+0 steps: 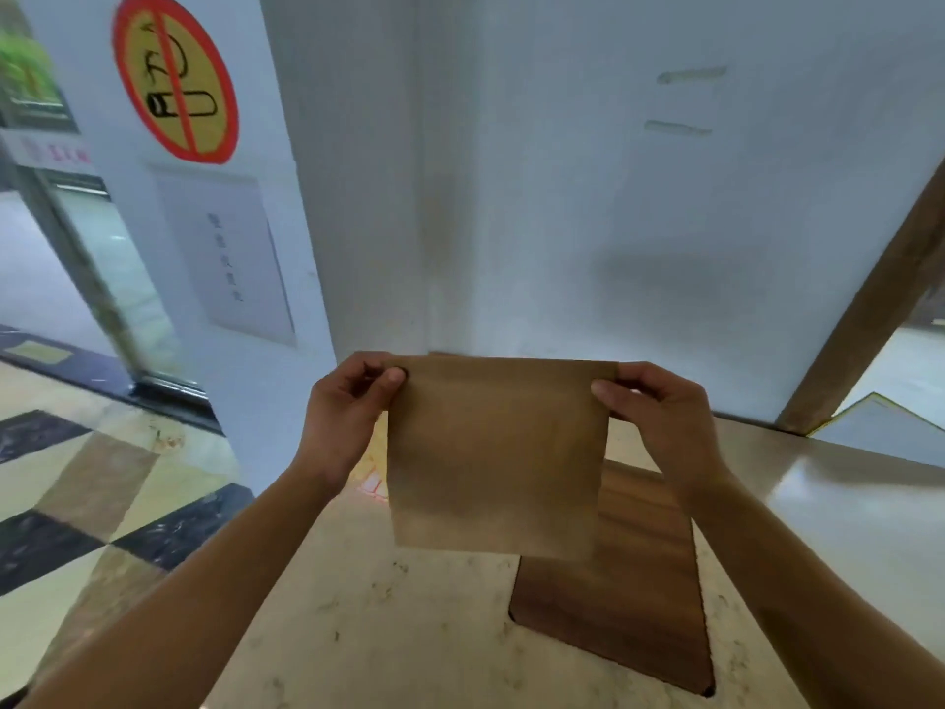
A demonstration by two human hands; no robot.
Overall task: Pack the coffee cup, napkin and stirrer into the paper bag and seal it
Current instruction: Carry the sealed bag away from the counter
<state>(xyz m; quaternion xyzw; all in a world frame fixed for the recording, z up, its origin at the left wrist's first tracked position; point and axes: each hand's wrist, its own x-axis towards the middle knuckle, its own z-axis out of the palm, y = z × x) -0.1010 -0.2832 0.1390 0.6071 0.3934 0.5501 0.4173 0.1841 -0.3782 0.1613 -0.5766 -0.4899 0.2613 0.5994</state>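
You hold the paper bag [493, 455] up in the centre of the frame, flat and upright, with its broad face toward the camera and its lower edge hanging free above the counter. Your left hand [347, 417] pinches the bag's upper left corner, thumb pressed on the near face and fingers curled behind the paper, so that grip is closed on the bag. Your right hand [659, 422] pinches the upper right corner the same way, thumb on the near face and fingers behind, also clamped on the bag. Both forearms reach in from the bottom corners of the frame. The bag looks unfolded but flat; you cannot tell from this view whether its mouth is open. Below and behind the bag, at lower centre right, a dark wooden board [629, 580] lies flat on the pale marble counter [358, 631], partly covered by the bag in this view. A small red-and-white item [373, 486] shows just beside the bag's lower left edge, too blurred to identify. The white wall [562, 197] fills the upper centre and right. At upper left, 1 round no-smoking sign [174, 76] is fixed on the wall, with a pale notice sheet [227, 253] below it. Patterned floor tiles [76, 478] fill the left edge.
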